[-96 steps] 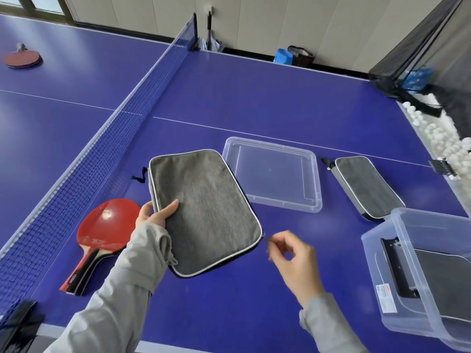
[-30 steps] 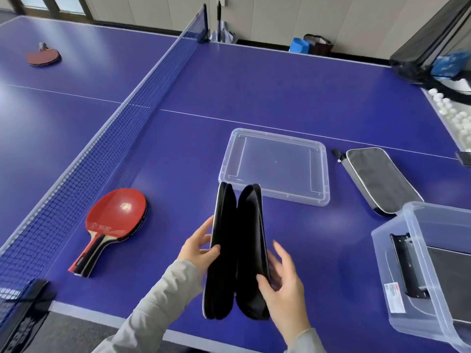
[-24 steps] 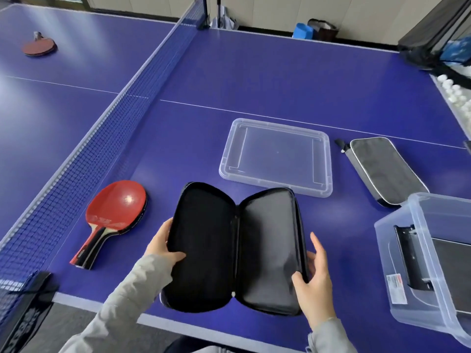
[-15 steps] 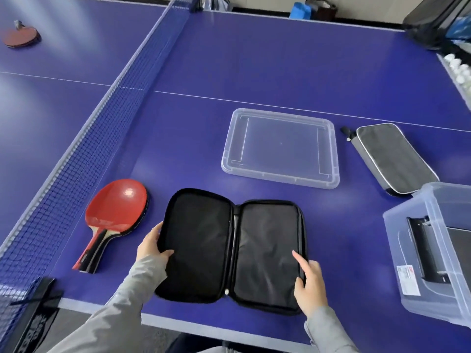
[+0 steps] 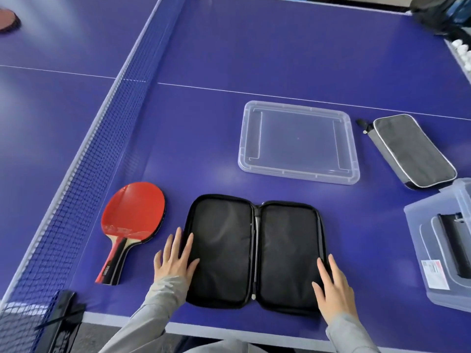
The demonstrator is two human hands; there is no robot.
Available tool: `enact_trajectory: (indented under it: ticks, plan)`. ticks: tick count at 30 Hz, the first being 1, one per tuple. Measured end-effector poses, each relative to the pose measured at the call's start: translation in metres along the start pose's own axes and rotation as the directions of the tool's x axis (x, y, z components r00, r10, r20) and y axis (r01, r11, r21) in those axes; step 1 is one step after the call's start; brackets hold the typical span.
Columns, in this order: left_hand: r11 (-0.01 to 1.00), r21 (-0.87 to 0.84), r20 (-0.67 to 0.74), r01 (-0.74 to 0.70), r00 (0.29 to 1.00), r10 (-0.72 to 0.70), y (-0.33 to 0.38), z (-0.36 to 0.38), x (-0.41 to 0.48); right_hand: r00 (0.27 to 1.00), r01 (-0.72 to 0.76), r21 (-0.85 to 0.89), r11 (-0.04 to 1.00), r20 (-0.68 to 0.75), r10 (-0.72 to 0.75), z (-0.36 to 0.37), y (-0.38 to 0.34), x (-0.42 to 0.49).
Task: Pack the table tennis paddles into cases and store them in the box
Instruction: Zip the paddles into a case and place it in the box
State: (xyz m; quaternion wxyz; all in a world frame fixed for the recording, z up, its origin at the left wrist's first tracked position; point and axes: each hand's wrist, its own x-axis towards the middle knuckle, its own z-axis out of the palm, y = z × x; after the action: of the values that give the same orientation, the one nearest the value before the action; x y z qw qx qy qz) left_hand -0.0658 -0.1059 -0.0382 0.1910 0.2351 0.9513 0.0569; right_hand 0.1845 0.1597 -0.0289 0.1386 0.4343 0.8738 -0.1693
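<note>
Unzipped and spread since earlier, case (image 5: 256, 252) now lies flat by the near table edge, left hand (image 5: 174, 259) and right hand (image 5: 331, 289) resting open-palmed on its outer edges, gripping nothing. Paddle (image 5: 131, 221) sits just left; looks light and stiff, best taken by the handle.

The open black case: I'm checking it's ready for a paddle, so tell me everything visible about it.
The open black case lies flat near the table's front edge, both halves spread, dark fabric lining up, nothing inside. A zipper rims each half; a hinge seam runs down the middle. The left hand rests on its left edge, the right hand on its right. The red paddle lies apart, left.
</note>
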Motion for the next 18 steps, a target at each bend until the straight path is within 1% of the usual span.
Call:
enact_trajectory:
  ticks: [1,3,5,6,7,8,9,10,12,13,15,18]
  plan:
    - [1.0,-0.003,-0.016,-0.009,1.0,0.009,-0.003,-0.01,-0.002,1.0,-0.012,-0.015,1.0,0.012,0.012,0.001,-0.001,-0.001]
    - [0.999,-0.051,-0.158,0.015,0.987,-0.023,-0.019,-0.025,-0.007,0.999,-0.046,-0.047,0.998,0.026,0.047,0.002,-0.004,-0.002]
    - [0.984,-0.13,-0.305,0.121,0.939,-0.156,-0.045,-0.034,-0.01,0.997,-0.076,-0.074,0.994,0.028,0.079,0.003,-0.008,-0.004]
    - [0.965,-0.174,-0.348,0.194,0.905,-0.245,-0.06,-0.035,-0.012,0.996,-0.088,-0.077,0.993,0.028,0.091,0.003,-0.01,-0.005]
    - [0.935,-0.226,-0.356,0.274,0.87,-0.341,-0.074,-0.037,-0.013,0.994,-0.101,-0.074,0.992,0.027,0.103,0.003,-0.012,-0.005]
    - [0.894,-0.279,-0.328,0.35,0.841,-0.431,-0.087,-0.038,-0.013,0.993,-0.116,-0.069,0.991,0.028,0.119,0.003,-0.015,-0.005]
    - [0.853,-0.32,-0.266,0.413,0.825,-0.499,-0.099,-0.04,-0.012,0.99,-0.134,-0.059,0.989,0.028,0.136,0.003,-0.017,-0.004]
    - [0.823,-0.342,-0.192,0.455,0.823,-0.535,-0.109,-0.042,-0.011,0.988,-0.15,-0.047,0.988,0.03,0.152,0.003,-0.019,-0.003]
    - [0.802,-0.347,-0.077,0.485,0.838,-0.54,-0.122,-0.045,-0.006,0.983,-0.18,-0.019,0.983,0.037,0.181,0.003,-0.024,-0.003]
    - [0.804,-0.343,-0.049,0.486,0.845,-0.532,-0.126,-0.045,-0.003,0.98,-0.195,0.0,0.981,0.04,0.195,0.003,-0.026,-0.002]
    - [0.802,-0.362,-0.026,0.476,0.854,-0.519,-0.129,-0.046,0.004,0.974,-0.223,0.033,0.974,0.047,0.221,0.004,-0.029,-0.002]
    - [0.776,-0.416,-0.019,0.474,0.848,-0.529,-0.127,-0.043,0.009,0.971,-0.233,0.025,0.972,0.055,0.231,0.005,-0.03,-0.003]
